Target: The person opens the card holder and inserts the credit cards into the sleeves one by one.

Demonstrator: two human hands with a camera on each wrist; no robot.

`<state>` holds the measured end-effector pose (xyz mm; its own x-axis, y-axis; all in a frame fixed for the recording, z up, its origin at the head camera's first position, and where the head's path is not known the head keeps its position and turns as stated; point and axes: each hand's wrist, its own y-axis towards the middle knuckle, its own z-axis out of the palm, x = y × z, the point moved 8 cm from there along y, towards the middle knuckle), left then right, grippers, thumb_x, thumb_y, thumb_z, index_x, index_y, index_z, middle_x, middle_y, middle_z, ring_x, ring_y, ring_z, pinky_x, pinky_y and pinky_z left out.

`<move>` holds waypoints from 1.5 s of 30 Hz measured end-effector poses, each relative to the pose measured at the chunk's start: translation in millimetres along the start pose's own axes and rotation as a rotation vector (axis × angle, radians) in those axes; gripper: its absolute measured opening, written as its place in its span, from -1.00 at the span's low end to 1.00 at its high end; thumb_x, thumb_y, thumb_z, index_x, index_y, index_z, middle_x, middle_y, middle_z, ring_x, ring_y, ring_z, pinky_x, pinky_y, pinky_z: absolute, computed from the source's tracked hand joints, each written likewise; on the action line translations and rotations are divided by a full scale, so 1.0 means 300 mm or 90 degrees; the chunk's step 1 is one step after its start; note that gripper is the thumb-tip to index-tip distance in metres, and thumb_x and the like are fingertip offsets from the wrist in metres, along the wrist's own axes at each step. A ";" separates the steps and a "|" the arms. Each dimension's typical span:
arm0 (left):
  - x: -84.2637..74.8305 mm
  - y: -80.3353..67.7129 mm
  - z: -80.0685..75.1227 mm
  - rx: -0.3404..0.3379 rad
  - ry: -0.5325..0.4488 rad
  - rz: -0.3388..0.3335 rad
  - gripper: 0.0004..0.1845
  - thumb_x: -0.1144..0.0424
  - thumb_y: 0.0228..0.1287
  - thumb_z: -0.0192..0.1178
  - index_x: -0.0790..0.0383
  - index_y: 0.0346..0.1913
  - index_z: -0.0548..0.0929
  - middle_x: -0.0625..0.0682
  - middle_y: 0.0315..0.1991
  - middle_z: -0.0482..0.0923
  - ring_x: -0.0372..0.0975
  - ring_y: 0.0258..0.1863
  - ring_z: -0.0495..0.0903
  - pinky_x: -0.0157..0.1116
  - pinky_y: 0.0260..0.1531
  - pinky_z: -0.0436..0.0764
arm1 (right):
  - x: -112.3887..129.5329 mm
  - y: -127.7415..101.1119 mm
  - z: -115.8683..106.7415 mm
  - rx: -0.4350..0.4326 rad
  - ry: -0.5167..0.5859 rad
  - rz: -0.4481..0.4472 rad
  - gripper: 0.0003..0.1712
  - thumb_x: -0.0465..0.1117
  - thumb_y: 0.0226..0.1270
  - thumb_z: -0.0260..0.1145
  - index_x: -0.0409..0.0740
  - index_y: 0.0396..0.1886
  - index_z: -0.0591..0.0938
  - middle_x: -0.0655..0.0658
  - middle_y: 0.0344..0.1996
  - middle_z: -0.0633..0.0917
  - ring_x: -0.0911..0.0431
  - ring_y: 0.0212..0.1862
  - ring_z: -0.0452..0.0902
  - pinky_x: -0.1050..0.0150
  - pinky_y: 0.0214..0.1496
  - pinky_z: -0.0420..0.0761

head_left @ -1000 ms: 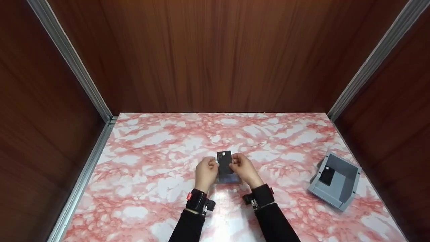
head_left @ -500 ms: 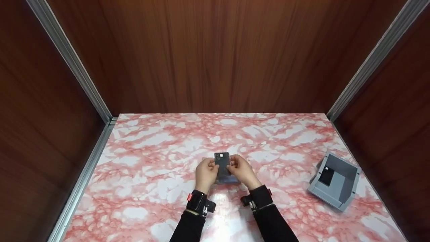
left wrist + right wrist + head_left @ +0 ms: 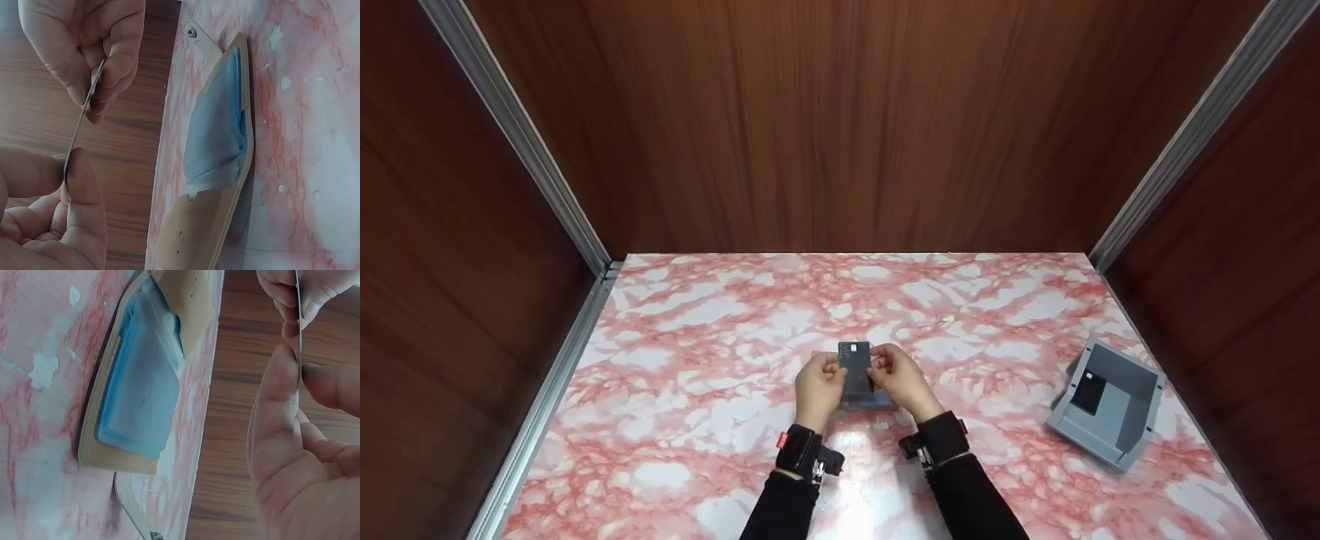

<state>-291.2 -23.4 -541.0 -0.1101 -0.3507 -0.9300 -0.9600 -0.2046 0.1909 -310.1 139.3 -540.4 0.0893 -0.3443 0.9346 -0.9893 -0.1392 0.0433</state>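
Observation:
A dark card (image 3: pixel 853 369) with VIP lettering and a small pale square is held up between both hands. My left hand (image 3: pixel 818 384) pinches its left edge between thumb and fingers, and my right hand (image 3: pixel 905 382) pinches the right edge. Seen edge-on in the left wrist view, the card (image 3: pixel 77 132) is a thin line between the fingertips. Beneath the hands a beige card holder (image 3: pixel 197 230) lies open on the table. Its translucent bluish plastic sleeves (image 3: pixel 140 391) are exposed, and a strap with a metal snap (image 3: pixel 155 535) sticks out from one end.
On the right side of the red-and-white marbled table (image 3: pixel 697 360) sits a grey bin (image 3: pixel 1140 379), angled, with a black card (image 3: pixel 1089 391) inside. Brown wood-grain panels (image 3: pixel 840 127) enclose the back and sides.
Held by both hands, the card has shifted slightly left and toward the person. Its angle has changed, and the VIP lettering now shows. The bin and the holder have stayed in place.

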 end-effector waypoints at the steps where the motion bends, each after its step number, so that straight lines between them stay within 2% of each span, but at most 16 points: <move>1: 0.002 0.001 -0.002 -0.004 -0.001 0.002 -0.78 0.53 0.12 0.32 0.43 -0.13 0.67 0.06 -0.39 0.62 -0.11 -0.34 0.66 -0.20 -0.28 0.66 | 0.001 0.001 -0.002 0.000 -0.003 -0.005 -0.68 -0.48 0.29 0.25 -0.48 0.04 0.51 -0.13 -0.40 0.59 0.15 -0.40 0.51 0.22 -0.34 0.63; 7: 0.008 0.006 -0.016 -0.020 0.003 0.010 -0.79 0.54 0.10 0.32 0.39 -0.16 0.68 0.07 -0.40 0.62 -0.12 -0.34 0.65 -0.19 -0.26 0.65 | -0.001 0.005 -0.019 -0.007 -0.013 -0.012 -0.68 -0.45 0.33 0.22 -0.49 0.05 0.52 -0.16 -0.38 0.60 0.06 -0.35 0.59 0.09 -0.26 0.70; 12: 0.013 0.008 -0.023 -0.022 0.004 0.009 -0.81 0.54 0.11 0.31 0.39 -0.17 0.68 0.08 -0.40 0.62 -0.12 -0.35 0.64 -0.17 -0.25 0.64 | -0.001 0.006 -0.037 -0.026 -0.112 -0.040 -0.71 -0.44 0.32 0.25 -0.43 0.02 0.54 -0.11 -0.38 0.60 0.03 -0.31 0.59 0.17 -0.27 0.66; 16: 0.015 0.006 -0.028 -0.028 0.013 0.011 -0.83 0.54 0.10 0.32 0.36 -0.21 0.69 0.03 -0.43 0.60 -0.17 -0.40 0.60 -0.20 -0.28 0.61 | 0.003 0.007 -0.046 -0.040 -0.182 -0.073 -0.73 -0.44 0.25 0.32 -0.40 -0.05 0.57 -0.11 -0.39 0.60 0.02 -0.30 0.58 0.14 -0.22 0.60; 21: 0.031 0.007 -0.026 -0.030 0.018 0.003 -0.82 0.56 0.07 0.31 0.35 -0.23 0.70 -0.02 -0.46 0.55 -0.23 -0.43 0.52 -0.24 -0.31 0.56 | -0.008 0.010 -0.054 -0.040 -0.199 -0.078 -0.73 -0.44 0.21 0.35 -0.39 -0.08 0.58 -0.15 -0.37 0.62 -0.03 -0.27 0.60 0.08 -0.14 0.59; 25: 0.045 0.006 -0.024 -0.034 0.026 0.001 -0.79 0.56 0.05 0.29 0.39 -0.19 0.70 0.05 -0.43 0.60 -0.18 -0.39 0.57 -0.21 -0.29 0.60 | -0.022 0.010 -0.058 -0.043 -0.210 -0.078 -0.71 -0.43 0.20 0.35 -0.41 -0.08 0.57 -0.18 -0.34 0.63 -0.07 -0.24 0.61 0.03 -0.10 0.60; 29: 0.055 0.005 -0.024 -0.040 0.030 0.009 -0.76 0.56 0.04 0.29 0.44 -0.17 0.69 0.16 -0.39 0.65 -0.11 -0.36 0.62 -0.16 -0.26 0.62 | -0.033 0.009 -0.060 -0.054 -0.256 -0.089 -0.73 -0.43 0.19 0.36 -0.41 -0.10 0.58 -0.18 -0.35 0.61 -0.07 -0.26 0.59 0.01 -0.12 0.59; 34: 0.062 0.008 -0.023 -0.041 0.054 0.012 -0.76 0.56 0.04 0.31 0.46 -0.16 0.69 0.13 -0.41 0.64 -0.10 -0.37 0.61 -0.12 -0.25 0.62 | -0.049 0.010 -0.060 -0.069 -0.309 -0.101 -0.76 -0.44 0.16 0.38 -0.38 -0.17 0.60 -0.13 -0.41 0.58 -0.03 -0.31 0.54 0.02 -0.15 0.56; 38: 0.073 0.011 -0.018 -0.036 0.074 0.007 -0.77 0.54 0.07 0.32 0.48 -0.15 0.67 0.11 -0.40 0.64 -0.09 -0.36 0.62 -0.11 -0.23 0.61 | -0.064 0.011 -0.059 -0.066 -0.331 -0.094 -0.79 -0.43 0.15 0.38 -0.38 -0.19 0.61 -0.12 -0.43 0.58 -0.03 -0.33 0.53 0.03 -0.18 0.55; 45: 0.090 0.010 -0.012 -0.037 0.090 0.009 -0.82 0.54 0.06 0.31 0.45 -0.22 0.67 0.06 -0.46 0.60 -0.12 -0.40 0.58 -0.14 -0.27 0.59 | -0.104 0.012 -0.057 -0.050 -0.343 -0.042 -0.83 -0.40 0.15 0.38 -0.32 -0.26 0.61 -0.11 -0.43 0.56 -0.01 -0.33 0.50 0.05 -0.18 0.53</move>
<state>-296.2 -36.8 -564.4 -0.0825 -0.4784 -0.8743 -0.9417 -0.2498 0.2255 -318.3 165.3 -563.3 0.1776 -0.7673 0.6162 -0.9834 -0.1140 0.1414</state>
